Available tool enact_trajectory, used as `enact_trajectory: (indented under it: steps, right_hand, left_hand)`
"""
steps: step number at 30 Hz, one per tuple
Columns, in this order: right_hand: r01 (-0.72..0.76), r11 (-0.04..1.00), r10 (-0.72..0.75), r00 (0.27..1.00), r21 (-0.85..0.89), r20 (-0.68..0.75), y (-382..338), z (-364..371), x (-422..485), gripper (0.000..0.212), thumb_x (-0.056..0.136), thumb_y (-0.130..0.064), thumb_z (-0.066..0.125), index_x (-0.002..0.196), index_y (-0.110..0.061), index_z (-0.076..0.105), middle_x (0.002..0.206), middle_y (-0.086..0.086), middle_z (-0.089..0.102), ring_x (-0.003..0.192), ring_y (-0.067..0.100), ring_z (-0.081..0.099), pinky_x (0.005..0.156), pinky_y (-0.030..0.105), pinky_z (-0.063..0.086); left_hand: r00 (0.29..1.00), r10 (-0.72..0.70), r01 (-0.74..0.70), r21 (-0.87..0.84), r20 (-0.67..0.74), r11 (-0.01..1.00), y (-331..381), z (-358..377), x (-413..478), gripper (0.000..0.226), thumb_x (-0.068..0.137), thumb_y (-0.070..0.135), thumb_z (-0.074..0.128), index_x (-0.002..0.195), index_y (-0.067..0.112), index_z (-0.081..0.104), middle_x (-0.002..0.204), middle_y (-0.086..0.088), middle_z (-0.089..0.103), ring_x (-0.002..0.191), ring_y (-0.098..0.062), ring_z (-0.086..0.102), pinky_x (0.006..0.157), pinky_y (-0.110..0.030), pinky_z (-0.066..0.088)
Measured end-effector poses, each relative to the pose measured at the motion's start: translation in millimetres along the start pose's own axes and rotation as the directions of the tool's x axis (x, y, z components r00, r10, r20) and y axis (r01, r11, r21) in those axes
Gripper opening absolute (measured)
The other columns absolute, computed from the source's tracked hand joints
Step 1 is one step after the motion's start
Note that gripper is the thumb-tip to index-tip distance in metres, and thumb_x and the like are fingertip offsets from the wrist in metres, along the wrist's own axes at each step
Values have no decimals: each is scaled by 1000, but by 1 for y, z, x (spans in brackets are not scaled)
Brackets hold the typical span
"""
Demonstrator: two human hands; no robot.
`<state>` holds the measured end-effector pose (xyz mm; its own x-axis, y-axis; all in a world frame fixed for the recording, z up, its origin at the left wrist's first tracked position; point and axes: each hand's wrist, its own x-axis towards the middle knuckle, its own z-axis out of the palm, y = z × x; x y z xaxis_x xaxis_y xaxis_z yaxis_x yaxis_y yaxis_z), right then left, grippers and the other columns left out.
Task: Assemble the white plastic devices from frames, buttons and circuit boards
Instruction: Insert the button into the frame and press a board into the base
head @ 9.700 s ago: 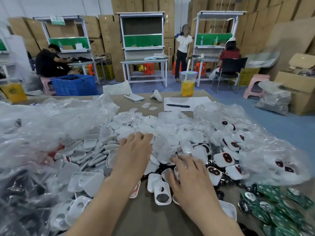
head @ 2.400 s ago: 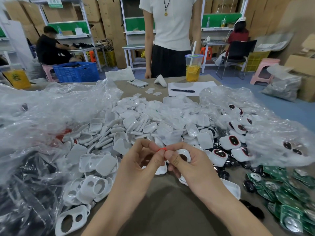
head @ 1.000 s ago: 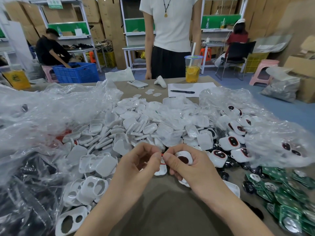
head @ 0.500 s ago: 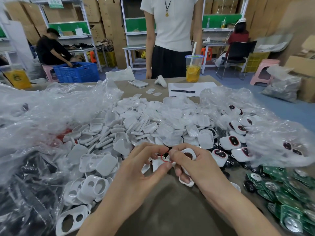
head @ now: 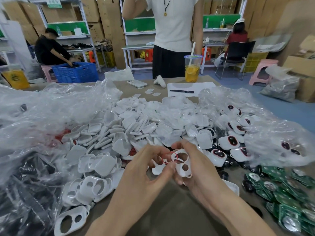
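My right hand [head: 196,169] grips a white plastic frame [head: 182,161] with two holes, held just above the table's near edge. My left hand [head: 144,169] pinches a thin red ring [head: 175,156] against the frame's upper hole. Behind both hands lies a big heap of white covers [head: 139,123]. More two-hole frames [head: 88,188] lie at the lower left. Assembled white devices with dark red-rimmed buttons [head: 230,142] sit to the right. Green circuit boards [head: 281,189] are piled at the lower right.
Crumpled clear plastic bags [head: 42,113] cover the left side and the right part of the table. At the far edge stand a drink cup [head: 192,68], a phone [head: 137,83], paper with a pen [head: 182,91]. A person in a white shirt [head: 173,36] stands there.
The frame has turned in my right hand so that its two holes face me. My left fingers have brought the red ring onto its upper hole.
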<state>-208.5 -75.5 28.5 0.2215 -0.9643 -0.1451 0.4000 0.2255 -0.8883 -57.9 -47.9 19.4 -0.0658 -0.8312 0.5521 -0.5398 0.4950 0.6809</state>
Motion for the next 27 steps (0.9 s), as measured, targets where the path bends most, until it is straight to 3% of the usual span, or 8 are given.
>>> enact_trajectory:
  steps: [5,8,11,14,19,27]
  right_hand:
    - [44,995,-47,998,84,31,5,5,-4,31,84,-51,60,79,-25,76,85,12,74,76,19,71,64,27,58]
    - [85,991,-91,995,105,50,5,8,-5,42,76,-53,63,91,-16,76,91,13,71,87,19,70,73,29,59]
    - [68,979,-90,990,190,110,4,11,-7,44,88,-39,58,111,-2,71,101,18,73,96,24,72,78,29,59]
    - [31,975,-66,986,220,152,1,10,-7,32,94,-16,55,118,0,70,118,27,68,115,35,66,85,32,59]
    - [65,989,-85,985,135,151,-1,8,-6,27,87,-14,60,108,-13,78,113,16,74,108,23,71,84,27,58]
    - [81,988,-102,982,128,162,-1,7,-6,29,85,-17,65,111,-15,77,112,15,74,105,20,71,85,26,57]
  left_hand:
    - [997,77,-77,31,-3,997,-2,2,0,19,88,41,66,105,46,57,102,22,61,97,1,58,81,-4,38]
    - [996,90,-89,60,-5,994,-5,3,0,18,90,41,65,107,41,60,105,20,59,101,-5,58,82,-7,39]
    - [995,86,-82,64,-53,995,-9,2,2,15,90,42,65,105,39,61,104,16,59,99,-8,60,79,-8,41]
    - [990,83,-75,78,-113,994,-12,1,4,15,91,43,64,105,38,62,103,16,58,99,-5,61,78,-7,42]
    - [983,88,-78,71,-162,994,-12,1,5,14,90,42,67,103,41,61,105,19,56,97,1,59,78,-4,39]
    - [987,61,-55,39,-152,998,-11,-3,6,15,89,42,67,102,46,61,109,18,58,98,-1,60,78,-5,39]
